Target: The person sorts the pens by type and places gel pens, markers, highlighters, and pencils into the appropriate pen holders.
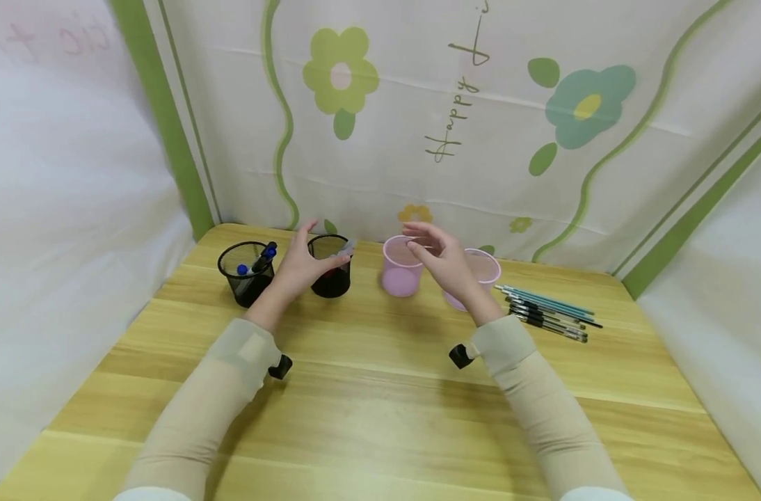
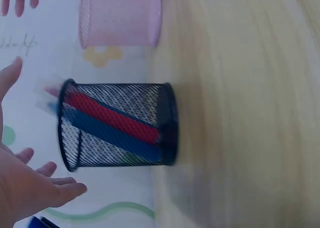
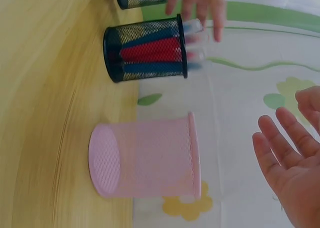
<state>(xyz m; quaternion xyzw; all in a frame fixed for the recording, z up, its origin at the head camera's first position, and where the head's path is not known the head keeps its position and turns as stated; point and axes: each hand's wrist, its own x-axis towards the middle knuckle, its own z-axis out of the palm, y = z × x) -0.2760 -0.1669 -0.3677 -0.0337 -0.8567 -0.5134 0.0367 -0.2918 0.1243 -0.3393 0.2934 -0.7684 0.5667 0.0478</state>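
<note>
My left hand is spread, thumb apart from the fingers, beside a black mesh pen cup. In the left wrist view, a gap shows between those fingers and the cup's rim. Red and blue pens lean inside that cup, their clear ends sticking out of the top. My right hand hovers near the rim of a pink mesh cup, fingers loosely bent. Nothing is in its grasp, as the right wrist view shows. No pens show in the pink cup there.
Another black mesh cup at the left holds markers with blue and black caps. A second pink cup stands partly behind my right wrist. To its right, several pens lie in a pile on the wooden table. A patterned curtain hangs behind.
</note>
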